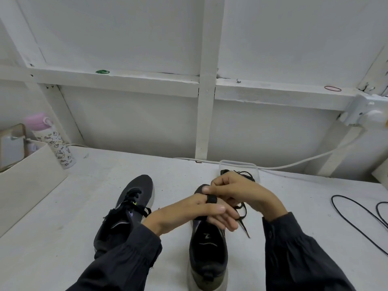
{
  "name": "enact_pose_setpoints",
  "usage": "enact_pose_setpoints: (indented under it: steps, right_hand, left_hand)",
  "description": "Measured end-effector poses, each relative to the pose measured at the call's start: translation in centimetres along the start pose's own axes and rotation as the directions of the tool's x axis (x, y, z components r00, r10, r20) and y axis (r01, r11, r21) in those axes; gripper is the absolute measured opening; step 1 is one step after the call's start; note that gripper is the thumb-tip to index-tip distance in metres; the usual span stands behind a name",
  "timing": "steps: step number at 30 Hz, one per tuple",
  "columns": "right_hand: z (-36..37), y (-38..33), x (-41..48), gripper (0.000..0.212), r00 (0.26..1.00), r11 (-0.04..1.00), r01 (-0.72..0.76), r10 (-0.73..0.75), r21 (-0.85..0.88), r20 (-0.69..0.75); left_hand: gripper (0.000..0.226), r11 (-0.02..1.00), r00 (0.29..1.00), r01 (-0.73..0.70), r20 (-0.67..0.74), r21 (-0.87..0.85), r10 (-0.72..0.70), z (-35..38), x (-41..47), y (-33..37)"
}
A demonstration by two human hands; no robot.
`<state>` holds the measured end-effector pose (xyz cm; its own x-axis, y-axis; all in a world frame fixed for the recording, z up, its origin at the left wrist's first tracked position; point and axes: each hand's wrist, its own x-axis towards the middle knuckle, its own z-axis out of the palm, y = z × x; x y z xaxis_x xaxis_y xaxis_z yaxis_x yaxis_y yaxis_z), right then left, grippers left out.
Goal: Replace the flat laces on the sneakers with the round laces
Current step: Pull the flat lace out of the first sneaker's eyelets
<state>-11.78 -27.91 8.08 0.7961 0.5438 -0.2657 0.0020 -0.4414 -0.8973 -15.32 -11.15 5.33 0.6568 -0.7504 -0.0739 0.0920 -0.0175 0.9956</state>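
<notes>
On the white tabletop point(84, 206), backed by a white framed wall, an open white box point(27, 181) stands at the far left edge. Two dark sneakers lie side by side with their toes pointing away. The left sneaker point(117, 227) is partly under the left sleeve and is laced up. The right sneaker point(207, 248) sits in the middle with its opening facing up. Both hands meet above the right sneaker's tongue. The left hand point(189, 213) reaches across with its fingers stretched nearly straight and close together, and a black flat lace point(211, 199) is looped round one of them. The right hand point(237, 190) has its fingers curled, and its thumb and fingertips pinch that lace just above the loop. The lace's loose end trails down beside the shoe onto the table. Just behind the hands, a clear tub point(239, 164) holds more black laces point(247, 175); whether these are round I cannot tell. A patterned bottle point(60, 148) with a pink lid stands by the box. A white cable point(294, 162) runs along the wall, and a black cable point(357, 223) loops at the right. A green band point(102, 71) and a red band point(332, 88) rest on the wall's rail.
</notes>
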Motion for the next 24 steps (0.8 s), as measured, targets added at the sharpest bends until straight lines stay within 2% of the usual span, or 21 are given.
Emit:
enact_pose_setpoints:
  steps: [2, 4, 8, 11, 15, 18, 20, 24]
  right_hand:
    - [-0.3, -0.8, -0.5, 0.039, 0.999, 1.0, 0.025, -0.025, -0.008, -0.026]
    - [-0.1, -1.0, -1.3, 0.033, 0.997, 0.998, 0.058, -0.057, 0.022, -0.049]
    - [2.7, 1.1, -2.6, 0.024, 0.995, 0.992, 0.099, -0.101, 0.081, 0.027]
    - [4.9, 3.2, -2.0, 0.029, 0.993, 0.996, 0.074, -0.079, 0.056, 0.089]
    - [4.1, 3.3, -1.1, 0.024, 0.997, 0.997, 0.065, -0.067, 0.048, 0.037]
    - [2.0, 2.1, -0.4, 0.025, 0.986, 0.985, 0.144, -0.135, -0.094, 0.094]
    - [0.8, 1.4, 0.2, 0.018, 0.985, 0.974, 0.089, -0.055, -0.206, 0.164]
    - [-0.2, 0.8, 1.0, 0.015, 0.978, 0.928, 0.034, 0.045, -0.371, 0.203]
  left_hand:
    - [0.048, 0.999, 0.999, 0.038, -0.03, 0.036, -0.037, -0.2, 0.2, -1.0]
    - [0.053, 1.0, 0.996, 0.024, -0.086, 0.002, -0.024, -0.4, 0.2, -1.7]
    - [0.066, 0.989, 0.961, -0.085, -0.272, -0.118, 0.051, -0.8, -0.1, -1.7]
    - [0.074, 0.965, 0.944, -0.208, -0.292, -0.157, 0.156, -0.8, -0.1, -1.1]
    - [0.069, 0.958, 0.967, -0.228, -0.152, -0.171, 0.203, 0.2, -0.2, 0.3]
    - [0.07, 0.984, 0.985, -0.173, 0.01, -0.045, 0.174, 0.5, -0.6, 0.9]
    - [0.07, 0.991, 0.988, -0.129, 0.085, 0.031, 0.126, 0.4, -0.7, 0.8]
    - [0.064, 0.995, 0.992, -0.068, 0.107, 0.067, 0.061, 0.1, -0.7, 0.4]
